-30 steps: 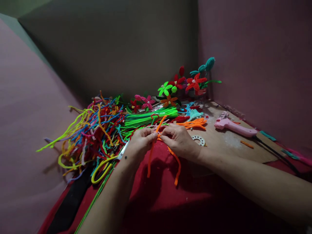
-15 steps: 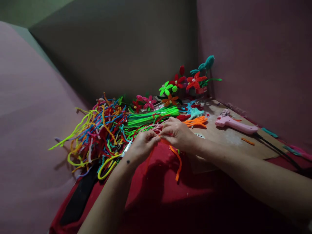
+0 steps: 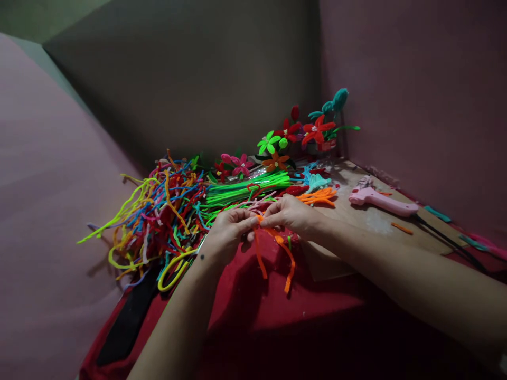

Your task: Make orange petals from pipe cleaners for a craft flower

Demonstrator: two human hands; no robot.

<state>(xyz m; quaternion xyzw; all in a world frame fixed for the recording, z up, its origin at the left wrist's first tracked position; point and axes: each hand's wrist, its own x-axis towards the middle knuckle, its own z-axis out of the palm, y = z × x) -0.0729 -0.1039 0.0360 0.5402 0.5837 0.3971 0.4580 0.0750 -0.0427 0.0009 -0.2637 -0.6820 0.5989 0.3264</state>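
Observation:
Between my two hands is an orange pipe cleaner (image 3: pixel 259 256), bent so that one end hangs down over the red cloth. My left hand (image 3: pixel 233 229) pinches it from the left with thumb and forefinger. From the right, my right hand (image 3: pixel 288 215) pinches it close by, the fingertips of both hands nearly meeting. A second orange strand (image 3: pixel 291 269) dangles under my right hand; whether it is the same piece I cannot tell. A short green bit (image 3: pixel 289 242) shows beside it. Behind my hands lies a bundle of green pipe cleaners (image 3: pixel 247 189).
A tangled heap of coloured pipe cleaners (image 3: pixel 162 211) fills the left side. Scissors with yellow handles (image 3: pixel 174 272) lie by my left wrist. Fuzzy flowers (image 3: pixel 316 130) stand at the back. On the cardboard (image 3: pixel 380 232) at right rests a pink glue gun (image 3: pixel 384 203) with its black cord.
My fingertips have drawn slightly apart, showing more of the orange pipe cleaner between them. Its left end now hangs plainly in view. My left hand's fingers have shifted a little.

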